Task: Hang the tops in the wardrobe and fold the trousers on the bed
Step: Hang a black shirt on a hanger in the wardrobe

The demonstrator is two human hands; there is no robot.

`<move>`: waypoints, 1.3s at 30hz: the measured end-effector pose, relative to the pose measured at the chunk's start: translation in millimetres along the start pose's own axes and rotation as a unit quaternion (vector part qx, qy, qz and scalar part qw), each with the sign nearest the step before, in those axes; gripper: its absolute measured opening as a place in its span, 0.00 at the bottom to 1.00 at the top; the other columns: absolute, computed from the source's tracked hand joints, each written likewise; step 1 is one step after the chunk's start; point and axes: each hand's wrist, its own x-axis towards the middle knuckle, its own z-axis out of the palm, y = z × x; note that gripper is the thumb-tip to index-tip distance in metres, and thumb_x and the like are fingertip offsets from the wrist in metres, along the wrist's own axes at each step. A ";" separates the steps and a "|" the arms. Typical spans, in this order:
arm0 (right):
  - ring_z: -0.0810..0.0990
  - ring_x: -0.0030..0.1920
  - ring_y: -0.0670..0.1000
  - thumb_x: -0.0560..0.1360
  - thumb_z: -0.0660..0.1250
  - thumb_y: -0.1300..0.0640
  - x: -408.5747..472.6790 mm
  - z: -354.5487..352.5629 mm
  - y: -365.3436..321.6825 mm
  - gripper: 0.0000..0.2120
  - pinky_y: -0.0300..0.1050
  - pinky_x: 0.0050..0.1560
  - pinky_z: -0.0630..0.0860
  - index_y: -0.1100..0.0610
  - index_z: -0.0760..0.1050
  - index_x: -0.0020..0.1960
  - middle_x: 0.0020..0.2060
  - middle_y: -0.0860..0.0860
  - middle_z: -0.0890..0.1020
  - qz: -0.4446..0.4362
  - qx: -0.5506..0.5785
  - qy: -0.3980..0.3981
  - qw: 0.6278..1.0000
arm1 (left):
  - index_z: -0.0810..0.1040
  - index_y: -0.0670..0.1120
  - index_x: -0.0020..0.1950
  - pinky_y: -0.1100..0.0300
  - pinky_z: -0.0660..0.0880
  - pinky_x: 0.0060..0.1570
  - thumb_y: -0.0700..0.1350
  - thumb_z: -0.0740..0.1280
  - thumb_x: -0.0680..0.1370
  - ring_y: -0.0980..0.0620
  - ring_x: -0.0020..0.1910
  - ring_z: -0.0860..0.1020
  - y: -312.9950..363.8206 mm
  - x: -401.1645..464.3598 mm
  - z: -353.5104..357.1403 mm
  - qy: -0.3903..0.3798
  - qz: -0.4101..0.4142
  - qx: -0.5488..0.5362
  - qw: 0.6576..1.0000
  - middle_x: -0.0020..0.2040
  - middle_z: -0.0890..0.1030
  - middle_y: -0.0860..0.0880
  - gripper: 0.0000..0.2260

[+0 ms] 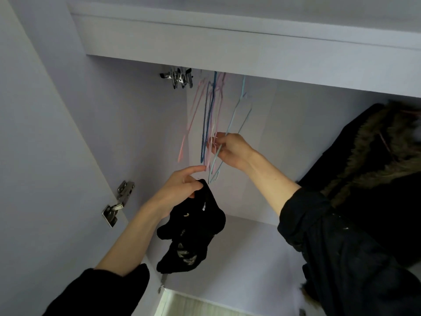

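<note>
Pinching the lower edge of a light blue hanger [230, 131] between curled fingers and thumb, the right hand [230, 151] reaches up into the wardrobe [250, 42]. The left hand [180, 185] grips a black top [193, 229] with its lower fingers, while the index finger points straight out toward the hangers; the top hangs bunched below that hand, inside the wardrobe opening and not on any hanger. Both forearms are bare, with dark sleeves pushed back.

Hanging inside the wardrobe are several thin wire hangers: one dark blue hanger [208, 119], at least two pink hangers [190, 119], and the light blue one in the right hand; they overlap too much for an exact count. One cluster of metal clip hangers [178, 77] sits to their left under the top shelf. One dark coat [373, 169] with a fur-trimmed hood hangs at the right. One metal hinge [117, 202] shows on the left panel.
</note>
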 end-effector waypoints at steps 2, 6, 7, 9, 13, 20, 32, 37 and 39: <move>0.72 0.35 0.52 0.77 0.49 0.75 -1.0 -3.4 -0.6 0.15 0.40 0.41 0.71 0.67 0.71 0.42 0.36 0.58 0.73 0.006 0.004 -0.002 1.000 | 0.74 0.50 0.65 0.57 0.74 0.52 0.33 0.62 0.77 0.48 0.45 0.76 1.1 -0.4 5.2 0.000 0.002 0.014 1.000 0.45 0.77 0.41 0.19; 0.73 0.37 0.52 0.77 0.47 0.76 -3.4 -2.7 -0.6 0.20 0.42 0.45 0.73 0.65 0.66 0.64 0.40 0.57 0.74 0.025 0.052 0.007 0.998 | 0.72 0.48 0.62 0.60 0.74 0.48 0.34 0.62 0.77 0.49 0.44 0.76 -1.6 -4.1 10.2 0.002 -0.018 0.032 0.999 0.46 0.77 0.43 0.16; 0.73 0.37 0.52 0.76 0.46 0.76 -3.6 -1.0 0.0 0.22 0.44 0.49 0.73 0.65 0.64 0.68 0.40 0.57 0.74 0.027 0.063 0.007 0.998 | 0.73 0.49 0.61 0.62 0.74 0.47 0.34 0.62 0.77 0.49 0.43 0.76 -1.2 -4.7 12.0 -0.007 -0.021 0.040 0.999 0.46 0.77 0.43 0.15; 0.71 0.37 0.53 0.75 0.45 0.76 -6.3 3.5 -0.6 0.26 0.45 0.49 0.73 0.66 0.61 0.71 0.39 0.56 0.73 0.027 0.072 0.005 0.997 | 0.73 0.50 0.62 0.65 0.73 0.43 0.34 0.62 0.77 0.51 0.41 0.76 0.1 -5.3 15.6 -0.026 -0.021 0.045 0.998 0.44 0.78 0.44 0.17; 0.76 0.51 0.59 0.75 0.46 0.76 -6.4 5.6 -2.8 0.26 0.47 0.62 0.70 0.66 0.62 0.71 0.52 0.61 0.76 0.013 0.019 0.020 1.000 | 0.72 0.52 0.61 0.62 0.74 0.45 0.33 0.62 0.76 0.50 0.40 0.76 0.5 -7.3 16.5 -0.027 -0.015 0.035 0.999 0.42 0.78 0.45 0.18; 0.71 0.32 0.49 0.80 0.51 0.67 -4.1 -20.4 -10.9 0.13 0.39 0.26 0.70 0.56 0.66 0.61 0.38 0.53 0.70 -0.021 -0.076 0.155 0.985 | 0.76 0.39 0.55 0.65 0.76 0.40 0.32 0.63 0.77 0.51 0.40 0.77 -6.1 -4.9 13.6 0.063 -0.036 -0.004 0.997 0.44 0.79 0.42 0.09; 0.73 0.42 0.53 0.76 0.54 0.66 -13.3 -77.9 -38.4 0.17 0.45 0.38 0.71 0.60 0.78 0.58 0.41 0.55 0.75 -0.209 -0.190 0.317 0.905 | 0.77 0.36 0.59 0.61 0.73 0.47 0.33 0.64 0.77 0.50 0.45 0.77 0.2 -6.2 43.1 0.087 -0.068 -0.011 0.994 0.51 0.79 0.40 0.11; 0.77 0.53 0.57 0.78 0.58 0.61 -23.8 -100.2 -29.7 0.14 0.45 0.53 0.73 0.60 0.75 0.61 0.55 0.58 0.80 -0.214 -0.218 0.341 0.889 | 0.77 0.38 0.58 0.60 0.72 0.46 0.36 0.63 0.79 0.52 0.40 0.76 3.2 -5.5 49.4 0.107 -0.073 -0.020 0.991 0.48 0.77 0.43 0.09; 0.77 0.50 0.56 0.78 0.60 0.57 -28.3 -108.6 -33.1 0.13 0.43 0.50 0.72 0.60 0.75 0.60 0.50 0.56 0.80 -0.214 -0.226 0.339 0.888 | 0.77 0.39 0.58 0.60 0.71 0.47 0.38 0.62 0.79 0.50 0.46 0.75 2.7 -6.1 52.4 0.115 -0.077 -0.025 0.990 0.48 0.77 0.44 0.09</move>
